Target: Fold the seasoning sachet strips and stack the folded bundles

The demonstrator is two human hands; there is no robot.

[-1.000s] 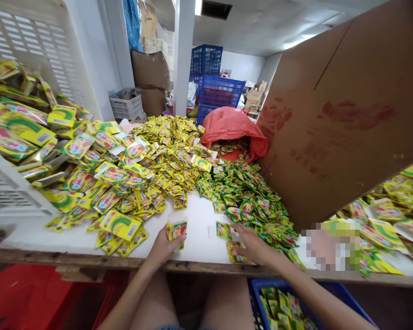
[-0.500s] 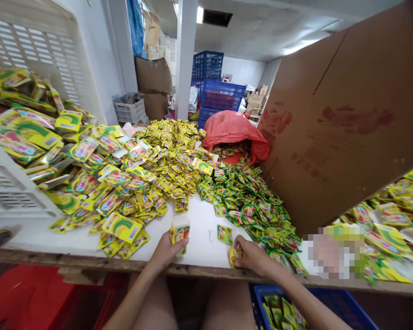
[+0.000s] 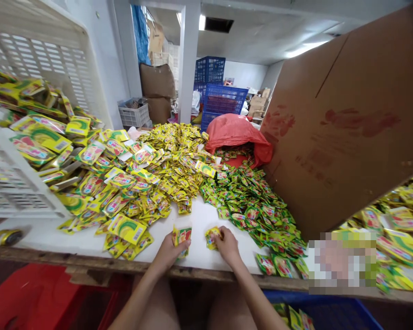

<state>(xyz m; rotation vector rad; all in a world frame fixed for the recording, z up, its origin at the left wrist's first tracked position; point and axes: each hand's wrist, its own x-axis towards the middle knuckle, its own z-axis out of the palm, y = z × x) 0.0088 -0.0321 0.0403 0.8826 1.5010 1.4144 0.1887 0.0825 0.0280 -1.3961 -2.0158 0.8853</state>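
Note:
My left hand (image 3: pixel 168 253) is closed on a small open yellow pouch (image 3: pixel 181 235), held upright near the front edge of the white table (image 3: pixel 201 220). A short way to its right, my right hand (image 3: pixel 227 245) pinches small sachets (image 3: pixel 212 236), yellow and green. The two hands are close together, a small gap between them. A heap of green sachets (image 3: pixel 251 206) spreads just right of my right hand, and a heap of yellow sachets (image 3: pixel 172 169) lies beyond my left hand.
Larger yellow pouches (image 3: pixel 89 174) spill from a white crate (image 3: pixel 17 183) at left. A big cardboard flap (image 3: pixel 344 133) stands at right, a red bag (image 3: pixel 237 133) behind the heaps. A blue crate (image 3: pixel 330 316) with sachets sits under the table; a red bin (image 3: pixel 37 302) at lower left.
My right hand gathered sachets from the table near the green heap and moved left towards my left hand. The left hand kept holding the pouch.

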